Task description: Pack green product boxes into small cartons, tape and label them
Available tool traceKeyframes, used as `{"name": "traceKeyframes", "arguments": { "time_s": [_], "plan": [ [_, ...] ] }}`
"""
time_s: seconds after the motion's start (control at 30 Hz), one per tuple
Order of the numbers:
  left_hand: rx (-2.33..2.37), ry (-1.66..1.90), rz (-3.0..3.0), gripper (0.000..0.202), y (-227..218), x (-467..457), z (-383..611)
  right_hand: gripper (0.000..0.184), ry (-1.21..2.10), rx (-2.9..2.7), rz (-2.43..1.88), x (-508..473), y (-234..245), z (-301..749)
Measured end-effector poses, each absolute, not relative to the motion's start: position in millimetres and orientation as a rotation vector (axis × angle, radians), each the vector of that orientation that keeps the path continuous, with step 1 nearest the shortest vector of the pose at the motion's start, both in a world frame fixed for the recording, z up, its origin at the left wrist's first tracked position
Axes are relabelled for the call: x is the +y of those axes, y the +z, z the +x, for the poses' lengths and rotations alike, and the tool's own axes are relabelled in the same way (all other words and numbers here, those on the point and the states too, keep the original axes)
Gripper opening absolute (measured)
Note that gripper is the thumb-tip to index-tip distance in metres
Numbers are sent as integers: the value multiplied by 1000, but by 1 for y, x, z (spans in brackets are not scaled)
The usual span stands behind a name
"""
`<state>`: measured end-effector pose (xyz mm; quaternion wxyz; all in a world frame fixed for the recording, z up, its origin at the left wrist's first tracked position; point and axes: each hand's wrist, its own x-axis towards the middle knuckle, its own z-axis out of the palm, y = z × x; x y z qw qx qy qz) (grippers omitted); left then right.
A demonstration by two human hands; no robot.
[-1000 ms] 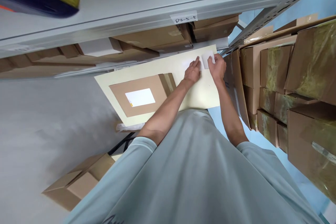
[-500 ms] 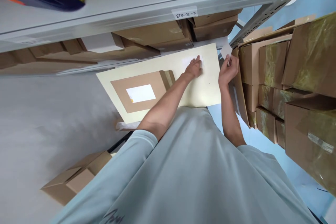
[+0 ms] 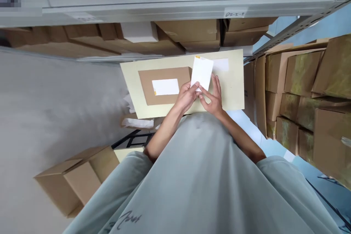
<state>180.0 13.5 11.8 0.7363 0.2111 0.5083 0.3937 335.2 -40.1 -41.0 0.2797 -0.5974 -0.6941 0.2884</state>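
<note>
Left hand pinches the white label near frame centre, right hand loosely spread beside it; likely label-handling step, next calls for steady edge grip.

Cream board bears one box, lying flat. White paper also on the board, right of the box. Beyond the box, a shelf holding a row of cartons.

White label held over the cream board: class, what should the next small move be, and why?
Probably, pinch the lower edge of the white label with the right hand and try lifting it. The left hand appears to steady the label by that edge, and the right hand's thumb and index finger are close to it, its other fingers spread.
</note>
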Motion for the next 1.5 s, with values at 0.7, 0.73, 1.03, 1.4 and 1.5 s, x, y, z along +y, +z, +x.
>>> {"name": "traceKeyframes", "arguments": {
  "time_s": [0.7, 0.73, 1.03, 1.4, 1.5],
  "plan": [
    [1127, 851, 505, 60, 33, -77, -76, 70, 1589, -1364, -1370, -70, 15, 146],
    [1111, 852, 524, 56, 36, -80, -88, 69, 1609, -1365, -1370, -71, 18, 140],
    [993, 865, 635, 39, 44, -86, -151, 72, 1667, -1281, -1366, -77, 38, 92],
    [982, 866, 579, 42, 40, -79, -189, 72, 1625, -1274, -1443, -82, 50, 52],
    [978, 867, 597, 43, 38, -78, -196, 74, 1619, -1271, -1449, -82, 51, 42]
  ]
}}
